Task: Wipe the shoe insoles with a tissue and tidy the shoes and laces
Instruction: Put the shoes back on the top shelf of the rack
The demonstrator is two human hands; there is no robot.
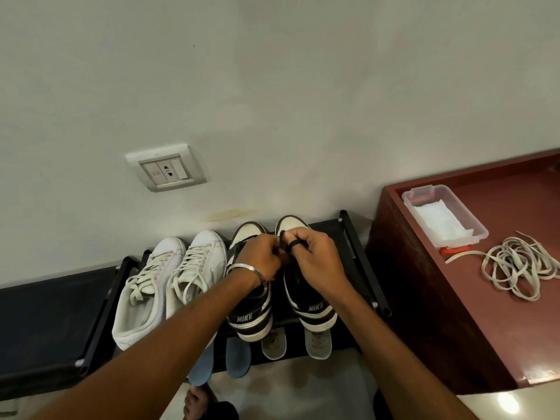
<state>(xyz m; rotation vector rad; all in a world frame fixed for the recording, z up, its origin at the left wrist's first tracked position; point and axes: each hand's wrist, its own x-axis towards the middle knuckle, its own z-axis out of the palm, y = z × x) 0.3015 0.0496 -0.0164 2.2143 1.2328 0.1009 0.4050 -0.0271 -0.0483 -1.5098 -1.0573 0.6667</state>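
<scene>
Two dark brown and white sneakers stand on a black shoe rack [360, 253], toes to the wall. Both my hands work over the right sneaker [312, 310]. My left hand [262, 257] and my right hand [315, 253] each pinch its black lace [283, 237], which loops round a finger of the right hand. The left dark sneaker [251, 319] stands beside it, partly under my left wrist. A white pair [169, 283] with cream laces stands further left. Below the rack's front edge lie two blue insoles [238, 359] and two pale insoles [316, 344].
A maroon cabinet top [515, 207] at right carries a clear plastic box [444, 218] with white tissues and a heap of loose cream laces [515, 268]. A wall socket [166, 171] sits above the rack. My foot [197, 403] shows on the floor below.
</scene>
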